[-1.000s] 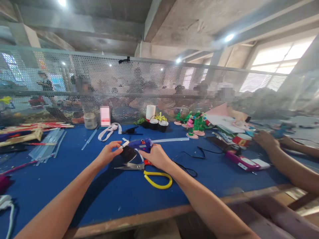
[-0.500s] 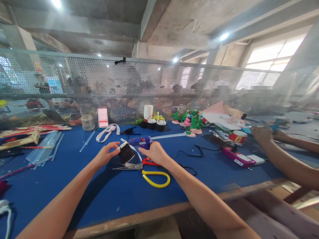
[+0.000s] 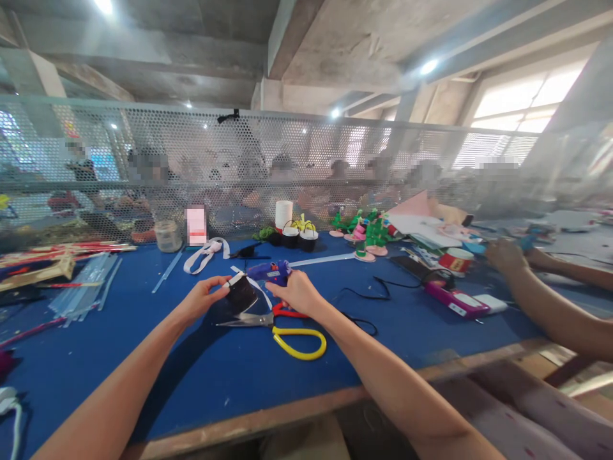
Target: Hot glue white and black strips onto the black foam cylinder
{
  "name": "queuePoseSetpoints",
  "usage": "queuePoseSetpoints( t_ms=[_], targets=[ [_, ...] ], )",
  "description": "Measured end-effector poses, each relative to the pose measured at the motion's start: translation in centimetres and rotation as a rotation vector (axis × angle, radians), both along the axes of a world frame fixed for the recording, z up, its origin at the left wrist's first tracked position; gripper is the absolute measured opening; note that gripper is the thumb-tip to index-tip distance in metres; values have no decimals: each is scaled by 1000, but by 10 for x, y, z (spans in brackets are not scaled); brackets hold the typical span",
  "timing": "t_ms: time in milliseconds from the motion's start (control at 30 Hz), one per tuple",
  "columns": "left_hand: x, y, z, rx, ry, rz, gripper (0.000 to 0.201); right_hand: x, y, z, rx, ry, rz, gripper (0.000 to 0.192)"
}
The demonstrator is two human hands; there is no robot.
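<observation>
My left hand (image 3: 209,297) pinches the rim of a small black cup (image 3: 242,295), which is tilted on its side and has a white band along its top edge. From the right, my right hand (image 3: 301,292) wraps round a blue glue gun (image 3: 269,273), its nozzle pointing left at the cup's rim. A long clear glue stick (image 3: 325,260) sticks out of the gun's back end. Below the cup lie scissors with one red and one yellow handle loop (image 3: 302,356), blades to the left. A narrow white strip (image 3: 261,294) curves behind the cup.
Clear glue sticks (image 3: 86,287) lie in a pile at left. Along the back stand a glass jar (image 3: 168,236), small black buckets (image 3: 308,240) and green tree ornaments (image 3: 377,237). A magenta power strip (image 3: 457,300) and a co-worker's arm (image 3: 541,306) are at right.
Hardly anything differs. The view has shifted slightly, and the black cup appears turned a little in my left hand near the glue gun's nozzle.
</observation>
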State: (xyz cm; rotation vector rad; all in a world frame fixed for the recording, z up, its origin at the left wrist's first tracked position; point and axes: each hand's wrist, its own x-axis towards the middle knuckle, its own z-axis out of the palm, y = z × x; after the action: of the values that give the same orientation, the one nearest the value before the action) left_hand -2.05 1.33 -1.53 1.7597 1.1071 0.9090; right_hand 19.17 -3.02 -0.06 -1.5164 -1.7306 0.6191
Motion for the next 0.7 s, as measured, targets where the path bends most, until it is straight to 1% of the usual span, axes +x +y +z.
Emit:
queuePoseSetpoints(
  t_ms=[133,233,333,433,600,700],
  targets=[
    [0,1,-1,4,-25,-18,41,-1,-1,1,5,8,33,23],
    [0,1,-2,8,-40,-34,40,-1,-1,1,20,-10,23,24],
    [0,0,-1,27,-23,-43,38,-2,-1,0,45,-9,24,23],
    [1,-2,-1,39,-8,-42,38,-5,-4,-1,59,-5,59,24],
    [1,0,-2,47,4,-26,40,-9,-8,0,42,8,89,24],
    [0,1,-3,43,0,-29,41,-7,-6,1,14,18,80,25]
  ],
)
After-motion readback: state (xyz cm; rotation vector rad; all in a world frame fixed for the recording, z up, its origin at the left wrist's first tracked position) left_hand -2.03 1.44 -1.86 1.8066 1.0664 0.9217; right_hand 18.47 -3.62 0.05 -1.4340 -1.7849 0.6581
